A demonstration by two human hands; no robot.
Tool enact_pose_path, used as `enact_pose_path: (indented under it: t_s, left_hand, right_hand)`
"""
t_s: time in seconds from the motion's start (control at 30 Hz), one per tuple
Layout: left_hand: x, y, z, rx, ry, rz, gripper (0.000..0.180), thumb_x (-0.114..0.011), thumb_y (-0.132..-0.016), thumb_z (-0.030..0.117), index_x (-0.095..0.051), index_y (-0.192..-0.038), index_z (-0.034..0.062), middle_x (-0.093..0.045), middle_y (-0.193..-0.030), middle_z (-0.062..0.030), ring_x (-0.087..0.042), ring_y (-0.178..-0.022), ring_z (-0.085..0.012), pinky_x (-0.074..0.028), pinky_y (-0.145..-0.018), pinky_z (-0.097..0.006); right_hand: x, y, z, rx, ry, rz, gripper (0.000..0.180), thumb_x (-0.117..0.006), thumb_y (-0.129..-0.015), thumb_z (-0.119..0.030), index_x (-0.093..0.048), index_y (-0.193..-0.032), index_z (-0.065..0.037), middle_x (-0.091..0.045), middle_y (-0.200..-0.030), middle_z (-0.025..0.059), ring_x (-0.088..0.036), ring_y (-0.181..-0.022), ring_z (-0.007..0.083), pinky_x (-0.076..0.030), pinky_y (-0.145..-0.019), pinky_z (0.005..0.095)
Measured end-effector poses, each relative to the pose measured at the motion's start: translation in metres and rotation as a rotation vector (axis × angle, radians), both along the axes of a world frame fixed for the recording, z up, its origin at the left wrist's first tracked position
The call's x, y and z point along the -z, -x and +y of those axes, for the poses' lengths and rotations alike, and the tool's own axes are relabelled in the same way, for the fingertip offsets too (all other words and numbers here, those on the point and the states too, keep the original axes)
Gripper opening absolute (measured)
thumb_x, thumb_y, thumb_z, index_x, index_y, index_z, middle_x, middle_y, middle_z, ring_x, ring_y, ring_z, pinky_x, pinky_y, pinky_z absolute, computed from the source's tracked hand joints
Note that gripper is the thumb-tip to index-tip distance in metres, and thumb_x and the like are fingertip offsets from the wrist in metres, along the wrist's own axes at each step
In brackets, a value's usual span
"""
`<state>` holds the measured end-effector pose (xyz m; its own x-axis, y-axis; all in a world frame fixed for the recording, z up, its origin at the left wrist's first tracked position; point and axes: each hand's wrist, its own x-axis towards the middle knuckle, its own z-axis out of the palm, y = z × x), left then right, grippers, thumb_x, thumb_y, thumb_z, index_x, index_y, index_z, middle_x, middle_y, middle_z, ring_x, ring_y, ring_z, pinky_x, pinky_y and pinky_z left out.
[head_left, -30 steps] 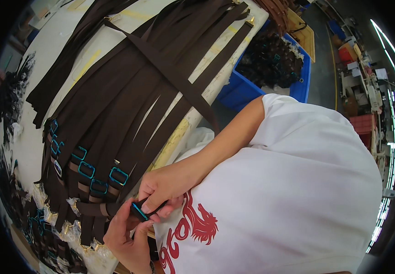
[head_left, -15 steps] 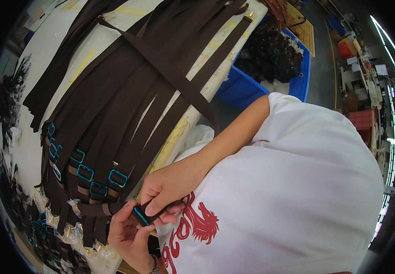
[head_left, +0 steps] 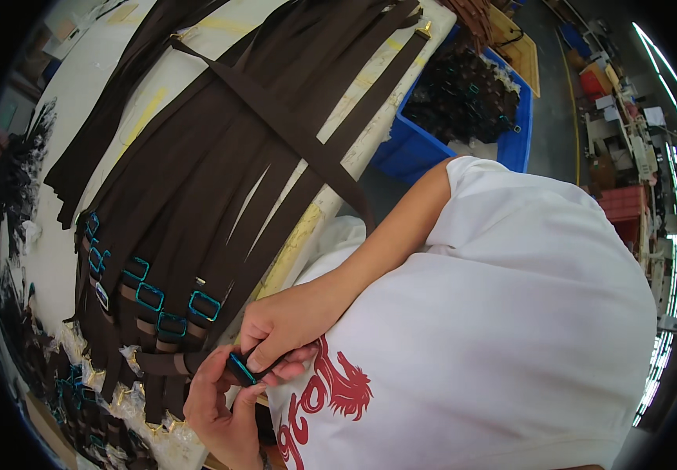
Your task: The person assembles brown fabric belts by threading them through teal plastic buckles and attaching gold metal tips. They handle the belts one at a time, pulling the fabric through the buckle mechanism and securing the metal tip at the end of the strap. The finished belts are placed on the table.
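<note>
My right hand point(head_left: 284, 329) and my left hand point(head_left: 217, 407) meet at the table's near edge. Together they pinch a small teal rectangular buckle point(head_left: 240, 367) on the end of a dark brown strap point(head_left: 158, 363). The right fingers cover the buckle from above and the left thumb presses it from below. Many more dark brown straps point(head_left: 221, 188) lie side by side on the white table point(head_left: 64, 258), several of them with teal buckles point(head_left: 204, 305) at their near ends. One strap point(head_left: 276, 125) lies diagonally across the others.
A blue bin point(head_left: 409, 157) full of dark pieces stands on the floor beyond the table. Crumpled clear wrappers and loose buckles point(head_left: 119, 392) pile up at the table's lower left. Another strap bundle point(head_left: 95, 141) lies further left. Workshop shelves are at the right rim.
Both hands stay in place on the buckle; my right fingers have shifted slightly over it. The straps on the table have not moved.
</note>
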<state>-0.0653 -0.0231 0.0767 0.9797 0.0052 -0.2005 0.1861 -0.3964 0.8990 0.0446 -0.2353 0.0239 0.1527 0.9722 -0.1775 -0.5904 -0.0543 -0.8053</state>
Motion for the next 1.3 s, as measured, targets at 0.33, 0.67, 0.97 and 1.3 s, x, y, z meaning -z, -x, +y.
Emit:
enact_pose_path:
  t_s: [0.33,0.67,0.97,1.3]
  left_hand:
    - [-0.025,-0.018,0.012,0.179,-0.207,-0.454,0.056,-0.084,-0.069,0.004,-0.072,-0.123,-0.0006,-0.058,-0.118,-0.0095,-0.054,-0.097,-0.0175,-0.044,-0.078,-0.027]
    - [-0.056,-0.015,-0.003,0.273,-0.616,-0.461,0.027,-0.075,-0.101,0.026,-0.067,-0.103,-0.0001,-0.057,-0.075,-0.0108,-0.050,-0.059,-0.0266,-0.044,-0.056,-0.036]
    - [-0.023,-0.013,-0.014,0.177,-0.610,-0.298,0.015,-0.074,-0.091,0.002,-0.060,-0.088,0.0000,-0.053,-0.068,-0.0087,-0.048,-0.055,-0.0203,-0.037,-0.054,-0.036]
    - [-0.039,-0.010,0.037,-0.234,-0.368,-0.534,0.020,-0.063,-0.104,0.013,-0.063,-0.100,-0.0069,-0.051,-0.082,-0.0024,-0.042,-0.064,-0.0069,-0.028,-0.055,-0.024]
  right_hand:
    - [-0.015,-0.020,0.011,0.237,-0.256,-0.656,0.055,-0.068,-0.101,-0.021,-0.047,-0.148,-0.003,-0.066,-0.116,0.0172,-0.066,-0.100,0.0290,-0.053,-0.085,0.0401]
    - [-0.023,-0.010,0.010,0.394,-0.200,-0.922,0.030,-0.069,-0.097,-0.016,-0.064,-0.124,-0.005,-0.071,-0.089,0.0142,-0.068,-0.080,0.0333,-0.051,-0.068,0.0417]
    - [-0.004,-0.007,0.007,0.506,-0.118,-1.117,0.025,-0.073,-0.094,-0.015,-0.062,-0.115,-0.005,-0.068,-0.076,0.0120,-0.068,-0.069,0.0343,-0.050,-0.060,0.0439]
    - [-0.018,-0.049,0.023,0.529,-0.368,-1.351,0.033,-0.080,-0.090,-0.026,-0.065,-0.109,-0.003,-0.066,-0.082,0.0144,-0.066,-0.081,0.0356,-0.052,-0.069,0.0444]
